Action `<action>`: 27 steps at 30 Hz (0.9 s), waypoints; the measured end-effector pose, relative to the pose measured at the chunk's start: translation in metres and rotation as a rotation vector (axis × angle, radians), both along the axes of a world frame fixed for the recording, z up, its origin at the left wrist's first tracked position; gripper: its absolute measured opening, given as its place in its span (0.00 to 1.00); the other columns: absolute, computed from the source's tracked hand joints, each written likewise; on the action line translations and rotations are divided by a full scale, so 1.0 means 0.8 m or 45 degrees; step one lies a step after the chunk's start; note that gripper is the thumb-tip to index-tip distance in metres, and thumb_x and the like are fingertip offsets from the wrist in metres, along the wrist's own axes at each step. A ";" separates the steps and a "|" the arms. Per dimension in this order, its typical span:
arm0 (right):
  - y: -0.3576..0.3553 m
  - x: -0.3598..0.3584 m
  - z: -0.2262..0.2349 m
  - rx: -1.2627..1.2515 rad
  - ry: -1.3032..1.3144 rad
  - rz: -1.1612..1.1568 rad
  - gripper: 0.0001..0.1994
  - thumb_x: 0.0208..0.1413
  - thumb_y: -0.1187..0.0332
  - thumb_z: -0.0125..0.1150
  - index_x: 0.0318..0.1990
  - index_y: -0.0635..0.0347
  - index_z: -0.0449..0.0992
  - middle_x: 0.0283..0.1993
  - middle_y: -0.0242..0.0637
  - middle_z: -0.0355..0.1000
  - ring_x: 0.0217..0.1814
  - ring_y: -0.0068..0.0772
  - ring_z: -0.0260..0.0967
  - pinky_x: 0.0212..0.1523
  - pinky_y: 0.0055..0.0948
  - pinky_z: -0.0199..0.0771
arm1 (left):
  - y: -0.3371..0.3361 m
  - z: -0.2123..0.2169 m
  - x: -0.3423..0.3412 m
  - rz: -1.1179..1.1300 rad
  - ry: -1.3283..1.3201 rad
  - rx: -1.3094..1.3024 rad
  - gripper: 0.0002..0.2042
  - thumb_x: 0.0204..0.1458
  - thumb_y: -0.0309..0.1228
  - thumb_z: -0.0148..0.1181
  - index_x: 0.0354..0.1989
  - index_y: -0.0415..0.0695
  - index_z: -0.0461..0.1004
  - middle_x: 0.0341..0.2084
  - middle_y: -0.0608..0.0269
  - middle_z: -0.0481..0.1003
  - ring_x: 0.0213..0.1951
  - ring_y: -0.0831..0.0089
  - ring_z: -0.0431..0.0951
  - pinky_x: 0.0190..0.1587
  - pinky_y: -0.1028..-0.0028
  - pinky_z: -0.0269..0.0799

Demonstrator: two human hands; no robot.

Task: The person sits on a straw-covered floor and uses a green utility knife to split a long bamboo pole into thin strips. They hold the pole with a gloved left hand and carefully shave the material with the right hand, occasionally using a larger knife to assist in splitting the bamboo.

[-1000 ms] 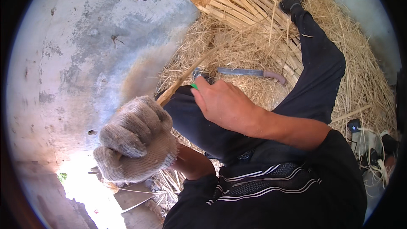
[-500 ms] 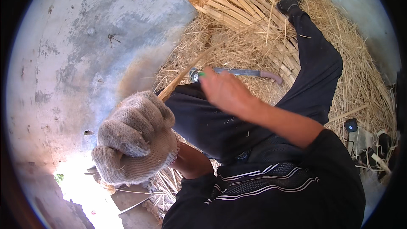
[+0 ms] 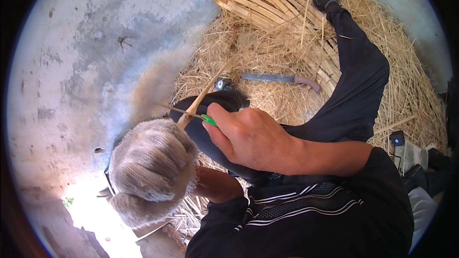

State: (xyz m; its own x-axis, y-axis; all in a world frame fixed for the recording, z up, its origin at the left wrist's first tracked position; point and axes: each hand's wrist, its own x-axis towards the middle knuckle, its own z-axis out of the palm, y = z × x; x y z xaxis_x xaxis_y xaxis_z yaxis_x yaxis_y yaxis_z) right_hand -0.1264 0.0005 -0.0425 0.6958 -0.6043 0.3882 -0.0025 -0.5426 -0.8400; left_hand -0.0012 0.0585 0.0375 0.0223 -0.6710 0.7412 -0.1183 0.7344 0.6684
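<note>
My left hand [image 3: 153, 169], in a knitted grey-beige work glove, is closed in a fist around the lower end of a pale bamboo or wood strip [image 3: 206, 90]. The strip rises from the glove toward the upper right, thin at its far end. Bare and closed, my right hand [image 3: 256, 138] grips a small green-handled knife [image 3: 209, 120], most of its handle hidden by the fingers. Its thin blade points left and crosses the strip just above the glove. From this angle I cannot tell how deeply the blade touches the strip.
A machete [image 3: 272, 77] with a brown handle lies on straw [image 3: 282, 100] beyond my knees. Several split strips [image 3: 267, 7] are piled farther off, near my outstretched leg [image 3: 356, 67]. A stained pale wall or slab [image 3: 95, 57] stands at left. Dark objects [image 3: 416, 162] lie at right.
My right hand has come down and left, from near the machete to just above the glove, bringing the knife across the strip. The gloved fist has sunk slightly and turned.
</note>
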 end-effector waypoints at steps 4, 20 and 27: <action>-0.004 0.007 0.000 -0.011 0.031 -0.004 0.10 0.60 0.69 0.54 0.32 0.65 0.64 0.14 0.50 0.65 0.17 0.52 0.68 0.17 0.43 0.67 | -0.002 -0.002 0.002 0.039 0.038 0.027 0.21 0.56 0.42 0.35 0.11 0.50 0.59 0.04 0.71 0.52 0.08 0.75 0.51 0.09 0.73 0.55; -0.047 0.026 -0.096 -0.103 0.354 -0.358 0.11 0.61 0.64 0.51 0.36 0.65 0.67 0.15 0.54 0.68 0.19 0.59 0.70 0.19 0.48 0.71 | -0.013 -0.007 -0.011 -0.016 0.091 -0.107 0.20 0.54 0.42 0.38 0.10 0.51 0.60 0.03 0.73 0.52 0.07 0.78 0.53 0.09 0.76 0.56; -0.009 0.015 -0.026 -0.033 -0.042 -0.097 0.10 0.59 0.66 0.54 0.33 0.64 0.65 0.14 0.50 0.66 0.17 0.53 0.70 0.18 0.45 0.69 | 0.004 -0.009 0.004 0.025 0.039 -0.034 0.20 0.54 0.41 0.38 0.10 0.51 0.60 0.03 0.72 0.53 0.07 0.77 0.52 0.09 0.76 0.55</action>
State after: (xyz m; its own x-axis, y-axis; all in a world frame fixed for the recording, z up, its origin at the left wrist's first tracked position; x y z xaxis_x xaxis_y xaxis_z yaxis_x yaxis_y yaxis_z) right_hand -0.1142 -0.0066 -0.0629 0.6349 -0.6442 0.4264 -0.0171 -0.5636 -0.8259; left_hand 0.0021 0.0614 0.0306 0.0580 -0.6500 0.7577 -0.1128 0.7498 0.6519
